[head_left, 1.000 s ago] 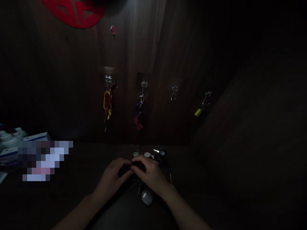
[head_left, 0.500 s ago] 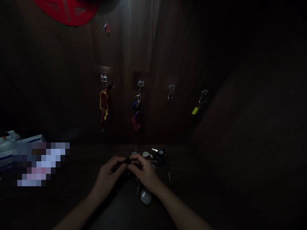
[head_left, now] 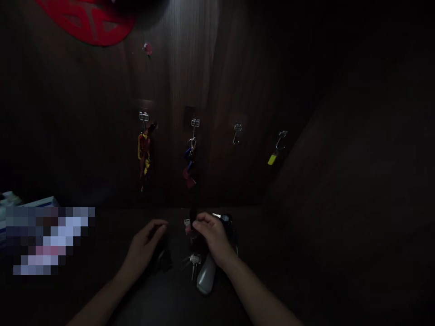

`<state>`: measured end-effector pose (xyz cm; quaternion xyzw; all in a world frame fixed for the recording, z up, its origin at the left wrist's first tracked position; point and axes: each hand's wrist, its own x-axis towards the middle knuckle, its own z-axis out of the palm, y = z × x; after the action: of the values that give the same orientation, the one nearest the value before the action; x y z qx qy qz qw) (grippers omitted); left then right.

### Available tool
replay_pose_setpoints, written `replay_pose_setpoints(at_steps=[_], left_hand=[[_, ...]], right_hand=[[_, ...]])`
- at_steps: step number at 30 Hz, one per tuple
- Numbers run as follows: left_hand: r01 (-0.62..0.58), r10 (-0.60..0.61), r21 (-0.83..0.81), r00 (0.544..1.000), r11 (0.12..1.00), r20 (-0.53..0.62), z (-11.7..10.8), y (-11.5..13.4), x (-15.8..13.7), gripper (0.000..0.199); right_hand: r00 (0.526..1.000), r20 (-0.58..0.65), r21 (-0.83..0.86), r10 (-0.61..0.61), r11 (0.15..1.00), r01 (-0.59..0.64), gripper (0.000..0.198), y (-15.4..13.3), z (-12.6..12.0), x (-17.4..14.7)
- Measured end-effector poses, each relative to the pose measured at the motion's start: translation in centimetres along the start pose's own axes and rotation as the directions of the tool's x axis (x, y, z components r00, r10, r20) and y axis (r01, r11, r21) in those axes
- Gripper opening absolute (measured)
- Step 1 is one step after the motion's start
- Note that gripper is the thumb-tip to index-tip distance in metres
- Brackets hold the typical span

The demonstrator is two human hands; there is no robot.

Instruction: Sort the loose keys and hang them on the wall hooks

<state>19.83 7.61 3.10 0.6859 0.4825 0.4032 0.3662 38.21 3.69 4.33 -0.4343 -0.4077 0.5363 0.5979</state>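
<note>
My right hand (head_left: 215,233) pinches a small dark object (head_left: 193,213) between thumb and fingers; its exact kind is lost in the gloom. My left hand (head_left: 144,244) is apart from it on the left, thumb and forefinger slightly separated with nothing visible between them. Between and below the hands, a bunch of silver keys (head_left: 194,260) lies on the dark surface beside a grey rounded fob-like object (head_left: 205,277). A small light metal piece (head_left: 186,222) is near my right fingertips. Behind that hand, partly hidden, is a black-headed key (head_left: 224,218).
Several metal hooks are on the dark wood panel. The left one holds a red and yellow cord (head_left: 144,154), the second some keys with a red tag (head_left: 188,179), the far right a yellow tag (head_left: 272,159). The third hook (head_left: 237,133) is bare. Boxes (head_left: 44,202) stand at left.
My hands were together at the dark object. Now my left hand has drawn away to the left and my right hand alone holds it, a little further right. The view has shifted slightly.
</note>
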Motion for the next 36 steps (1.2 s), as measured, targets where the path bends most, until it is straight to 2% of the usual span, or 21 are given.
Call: replay_pose_setpoints(at_steps=[5, 7, 9, 15, 20, 22, 29, 36], left_hand=[[-0.02, 0.006, 0.115, 0.993, 0.993, 0.12, -0.2, -1.5, 0.7, 0.027], [-0.033, 0.011, 0.126, 0.985, 0.992, 0.172, 0.0, -2.1, 0.8, 0.026], [-0.057, 0.03, 0.119, 0.976, 0.991, 0.217, 0.2, -2.4, 0.9, 0.025], [-0.096, 0.059, 0.126, 0.961, 0.987, 0.272, 0.2, -2.3, 0.8, 0.024], [-0.134, 0.091, 0.142, 0.958, 0.981, 0.274, 0.3, -2.0, 0.6, 0.021], [-0.145, 0.103, 0.142, 0.957, 0.979, 0.272, 0.3, -2.0, 0.6, 0.019], [-0.158, 0.103, 0.158, 0.946, 0.975, 0.307, 0.3, -2.5, 0.7, 0.02], [-0.151, 0.105, 0.147, 0.953, 0.978, 0.284, 0.2, -2.0, 0.6, 0.02]], right_hand=[[0.982, -0.151, 0.136, -0.117, 0.981, 0.138, 0.023, -2.1, -2.1, 0.6], [0.958, -0.223, 0.122, -0.182, 0.969, 0.213, 0.022, -3.2, -3.1, 0.7], [0.915, -0.312, 0.077, -0.257, 0.953, 0.294, 0.022, -4.5, -4.3, 0.9], [0.702, -0.534, -0.122, -0.47, 0.865, 0.487, 0.02, -9.4, -8.0, 1.2], [0.459, -0.639, -0.214, -0.618, 0.715, 0.665, 0.02, -13.5, -10.5, 2.2], [0.414, -0.657, -0.234, -0.63, 0.692, 0.683, 0.02, -14.8, -11.3, 2.9], [0.405, -0.641, -0.278, -0.652, 0.689, 0.669, 0.02, -16.2, -12.5, 5.2], [0.459, -0.622, -0.326, -0.634, 0.743, 0.585, 0.021, -15.5, -13.3, 6.3]])
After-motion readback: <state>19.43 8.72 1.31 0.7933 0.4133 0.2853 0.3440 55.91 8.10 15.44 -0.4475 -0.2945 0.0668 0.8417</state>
